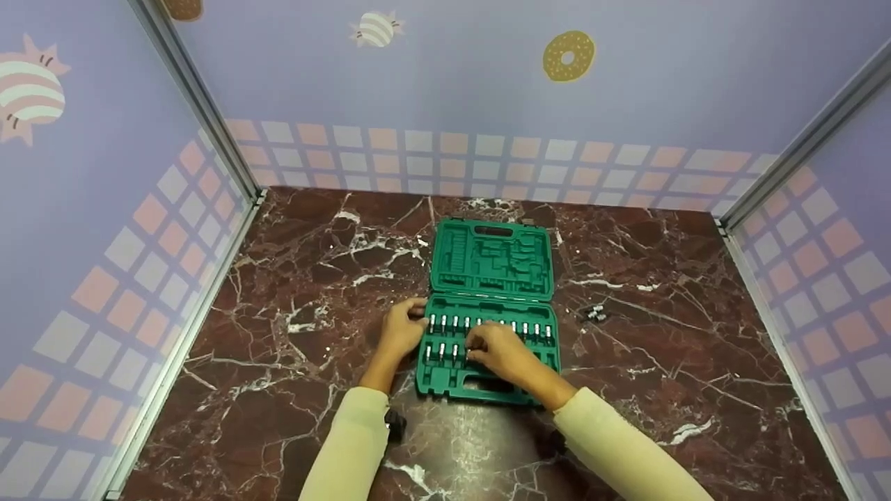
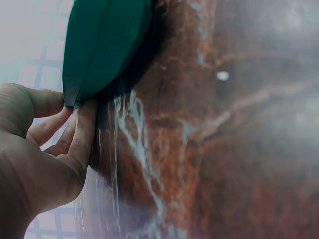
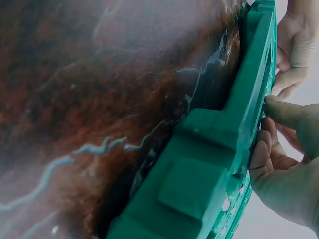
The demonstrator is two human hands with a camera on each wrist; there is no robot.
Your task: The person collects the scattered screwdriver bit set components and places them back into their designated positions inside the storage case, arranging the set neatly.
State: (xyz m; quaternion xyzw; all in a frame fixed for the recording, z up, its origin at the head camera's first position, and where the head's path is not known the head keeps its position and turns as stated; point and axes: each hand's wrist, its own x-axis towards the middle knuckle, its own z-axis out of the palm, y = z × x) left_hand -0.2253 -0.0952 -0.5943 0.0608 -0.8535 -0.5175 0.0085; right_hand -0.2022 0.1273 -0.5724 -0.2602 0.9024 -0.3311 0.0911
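Observation:
An open green plastic socket case (image 1: 435,380) lies on the table, its lid (image 1: 491,285) folded back. Small silver bit sockets (image 1: 455,323) stand in two rows in its base; the lower row shows several at its left. My left hand (image 1: 402,332) holds the case's left edge, thumb on the rim and fingers against the side, as the left wrist view shows. Over the lower row, my right hand (image 1: 505,351) pinches a small socket at its slot with thumb and fingers. Those fingers hide most of that socket and part of both rows.
Several loose sockets (image 1: 596,313) lie on the marbled dark-red table (image 1: 334,390) to the right of the case. Patterned lilac panels (image 1: 445,76) with metal frame posts (image 1: 202,97) enclose the back and sides.

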